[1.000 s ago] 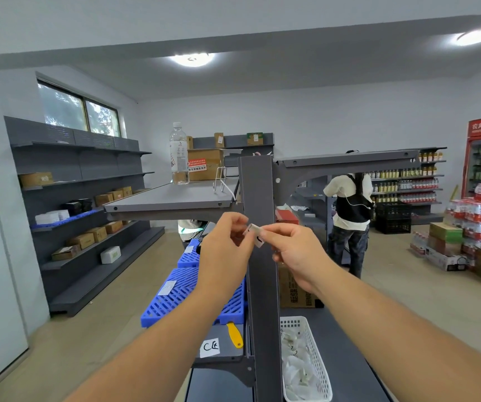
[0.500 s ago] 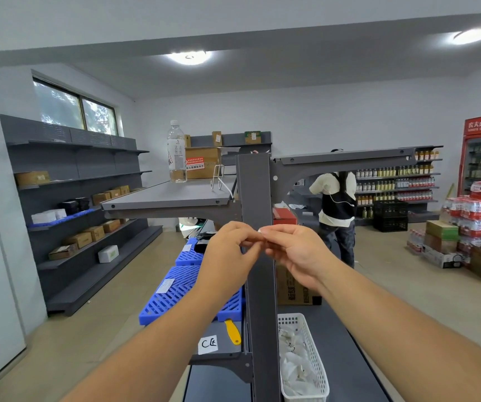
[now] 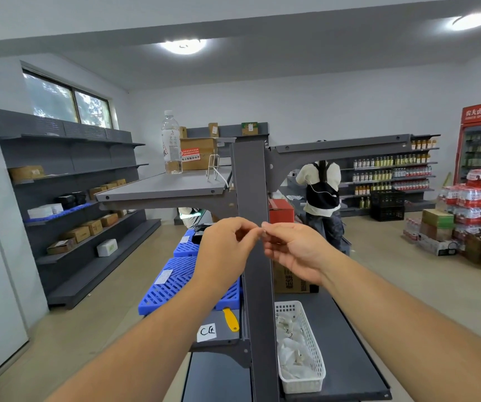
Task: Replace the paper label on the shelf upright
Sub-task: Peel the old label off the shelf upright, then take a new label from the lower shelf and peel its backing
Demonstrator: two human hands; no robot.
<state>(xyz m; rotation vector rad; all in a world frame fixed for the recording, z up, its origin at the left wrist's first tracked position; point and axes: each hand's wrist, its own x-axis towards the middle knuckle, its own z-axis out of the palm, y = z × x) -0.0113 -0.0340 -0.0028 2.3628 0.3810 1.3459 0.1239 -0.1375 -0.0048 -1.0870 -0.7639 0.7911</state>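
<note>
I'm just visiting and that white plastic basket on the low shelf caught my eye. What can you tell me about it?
The white plastic basket is long, narrow and rectangular, with walls pierced by a grid of small square holes and a smooth rim. It sits flat on the dark grey bottom shelf, lengthwise, close beside the right face of the dark grey metal shelf upright. It holds a loose pile of small whitish crumpled pieces, possibly paper or packets; I cannot tell which. Neither hand touches it.
</note>
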